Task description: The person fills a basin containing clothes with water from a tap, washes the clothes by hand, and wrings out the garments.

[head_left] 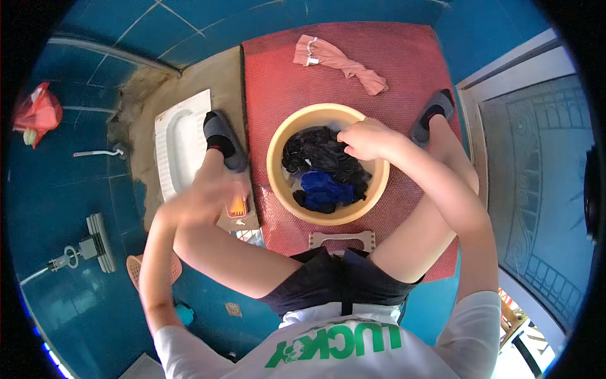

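Note:
A yellow basin (276, 183) stands on the red mat between my legs, with wet dark laundry in it. Black clothes (322, 146) fill much of the basin, and a blue garment (325, 187) lies among them near its front. My right hand (366, 139) reaches over the basin's right side, its fingers closed on the black clothes. To the left of the basin, my left hand (211, 197) is smeared by motion. Right beside it is a small pink and orange container (237, 205), partly blurred; I cannot tell whether the hand touches it.
A twisted pink cloth (341, 63) lies on the red mat (398, 57) behind the basin. A white squat toilet (183, 148) is set in the floor at left. Blue tiled walls and a door (536, 145) enclose the space. A mop (98, 243) hangs at left.

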A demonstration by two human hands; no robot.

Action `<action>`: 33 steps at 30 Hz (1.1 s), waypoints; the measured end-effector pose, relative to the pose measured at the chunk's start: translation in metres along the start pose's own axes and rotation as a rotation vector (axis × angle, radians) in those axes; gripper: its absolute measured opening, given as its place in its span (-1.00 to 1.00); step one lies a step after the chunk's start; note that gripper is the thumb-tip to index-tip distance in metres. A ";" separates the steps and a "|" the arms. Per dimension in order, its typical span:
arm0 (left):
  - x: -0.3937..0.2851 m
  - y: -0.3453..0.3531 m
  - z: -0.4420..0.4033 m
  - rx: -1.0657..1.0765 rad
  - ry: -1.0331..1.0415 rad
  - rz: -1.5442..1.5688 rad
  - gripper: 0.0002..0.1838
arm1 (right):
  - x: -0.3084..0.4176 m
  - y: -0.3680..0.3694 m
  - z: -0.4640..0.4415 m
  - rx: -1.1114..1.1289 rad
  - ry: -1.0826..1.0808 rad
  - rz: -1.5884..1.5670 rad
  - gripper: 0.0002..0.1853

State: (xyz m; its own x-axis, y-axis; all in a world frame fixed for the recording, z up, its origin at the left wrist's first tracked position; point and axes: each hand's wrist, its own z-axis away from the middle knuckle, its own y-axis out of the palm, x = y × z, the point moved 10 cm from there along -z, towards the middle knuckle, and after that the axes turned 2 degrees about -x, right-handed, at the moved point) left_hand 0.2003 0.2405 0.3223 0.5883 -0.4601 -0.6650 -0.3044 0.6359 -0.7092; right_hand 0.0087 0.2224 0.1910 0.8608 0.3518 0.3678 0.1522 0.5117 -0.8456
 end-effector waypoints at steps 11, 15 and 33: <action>0.267 0.234 -0.134 -0.423 -0.688 -0.174 -0.44 | -0.012 -0.007 0.009 -0.002 0.059 0.119 -0.77; 0.277 0.249 -0.105 -0.220 -0.810 0.043 -0.32 | -0.004 -0.015 0.006 -0.056 0.027 0.077 -0.78; -0.025 0.056 -0.138 0.095 0.094 0.375 -0.65 | 0.029 -0.036 0.016 -0.362 -0.373 -0.490 -0.20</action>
State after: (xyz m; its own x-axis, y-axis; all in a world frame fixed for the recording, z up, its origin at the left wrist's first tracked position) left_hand 0.0654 0.2025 0.2672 0.3774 -0.2371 -0.8952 -0.4117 0.8230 -0.3915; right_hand 0.0202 0.2271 0.2380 0.4385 0.4257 0.7915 0.6865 0.4097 -0.6007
